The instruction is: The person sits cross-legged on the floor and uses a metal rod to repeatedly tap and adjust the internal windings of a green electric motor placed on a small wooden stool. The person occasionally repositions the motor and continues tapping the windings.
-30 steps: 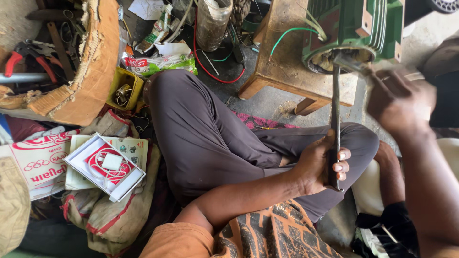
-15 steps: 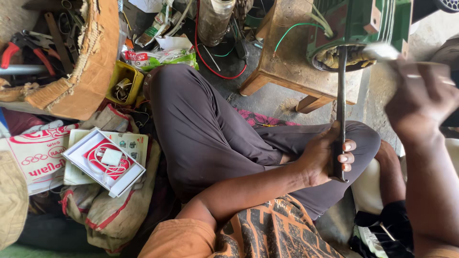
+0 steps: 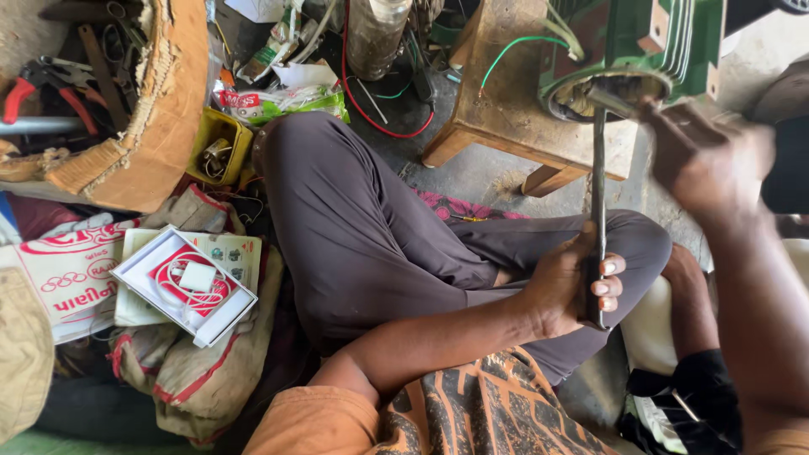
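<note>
My left hand [image 3: 560,291] grips the lower end of a long dark metal rod [image 3: 597,181] and holds it upright above my crossed legs. The rod's top reaches the open end of a green motor housing [image 3: 649,42] that sits on a low wooden stool [image 3: 497,109]. My right hand [image 3: 704,156], blurred by motion, is closed on a hammer-like metal tool [image 3: 613,101]. The tool's head is at the rod's top, just below the motor's opening. Green wires [image 3: 514,46] hang out of the motor.
A cut cardboard box [image 3: 160,109] with pliers and other tools lies at the left. Beside it are a small yellow tray [image 3: 217,147], a white box with a coiled cable [image 3: 185,282], sacks, red wire [image 3: 379,118] and a bottle [image 3: 375,34] on the floor.
My right hand has swung the tool from up at the right down and left onto the rod's top. The left hand keeps the rod in about the same place.
</note>
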